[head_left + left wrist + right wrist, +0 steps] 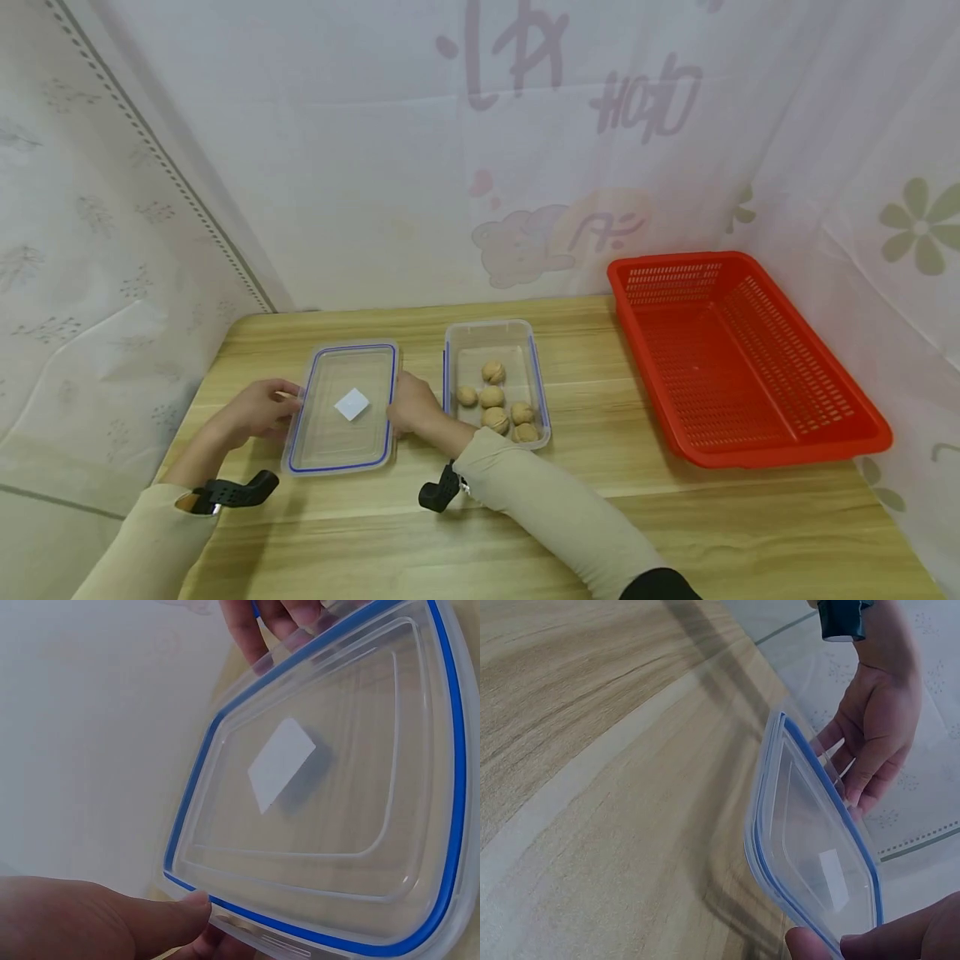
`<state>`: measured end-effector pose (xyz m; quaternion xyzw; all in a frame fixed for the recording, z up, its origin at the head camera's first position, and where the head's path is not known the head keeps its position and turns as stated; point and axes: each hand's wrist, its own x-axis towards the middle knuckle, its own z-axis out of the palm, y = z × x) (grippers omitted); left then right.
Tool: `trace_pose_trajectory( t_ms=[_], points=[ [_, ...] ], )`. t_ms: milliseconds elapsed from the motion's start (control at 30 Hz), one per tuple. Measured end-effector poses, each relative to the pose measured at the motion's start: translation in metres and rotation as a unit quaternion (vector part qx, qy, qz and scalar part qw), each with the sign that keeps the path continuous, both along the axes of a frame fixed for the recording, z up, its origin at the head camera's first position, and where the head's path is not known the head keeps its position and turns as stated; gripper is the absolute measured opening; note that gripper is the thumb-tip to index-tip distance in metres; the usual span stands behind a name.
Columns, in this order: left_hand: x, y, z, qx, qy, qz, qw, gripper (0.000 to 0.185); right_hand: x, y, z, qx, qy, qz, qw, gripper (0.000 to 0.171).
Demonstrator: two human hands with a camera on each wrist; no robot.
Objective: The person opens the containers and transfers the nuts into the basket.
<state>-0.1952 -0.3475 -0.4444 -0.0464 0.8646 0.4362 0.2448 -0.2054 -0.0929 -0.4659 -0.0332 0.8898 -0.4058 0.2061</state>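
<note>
A person's left hand (258, 411) and right hand (412, 406) each take a pinching grip on opposite long edges of a clear, blue-rimmed lid (343, 407), held just above the wooden desk (675, 533) and bearing a small white label at its centre. Just to the lid's right stands an open clear container (534, 367) holding what appear to be six walnuts (492, 396), though the head view is too small to be sure. A red basket (787, 450) sits well apart at the desk's right end.
</note>
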Motion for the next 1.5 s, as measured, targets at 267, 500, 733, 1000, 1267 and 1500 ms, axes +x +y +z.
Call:
trace_pose_trajectory(
  t_ms=[267,500,733,1000,1267,1500],
  points=[
    [0.000,-0.001,-0.012,0.002,-0.010,0.021,0.9997,0.031,-0.004,-0.002,-0.013,0.014,-0.015,0.005,1.000,0.054],
    [-0.003,-0.001,-0.014,-0.014,0.001,0.011,0.9998,0.032,-0.005,-0.004,-0.020,0.003,-0.009,-0.007,1.000,0.058],
    [-0.001,0.001,-0.014,-0.011,0.003,0.017,0.9998,0.032,-0.002,-0.004,-0.019,0.017,0.011,0.005,1.000,0.050],
    [-0.001,0.001,-0.013,-0.001,-0.002,0.022,0.9997,0.033,0.000,0.000,-0.012,0.017,0.018,0.017,1.000,0.032],
    [-0.002,-0.001,-0.013,0.001,-0.011,0.018,0.9998,0.033,0.001,0.010,0.002,0.014,0.017,0.053,0.998,0.030],
    [-0.004,0.001,0.001,-0.028,-0.012,-0.005,0.9995,0.035,0.000,0.026,0.034,-0.009,0.023,0.127,0.992,0.068]
  ],
)
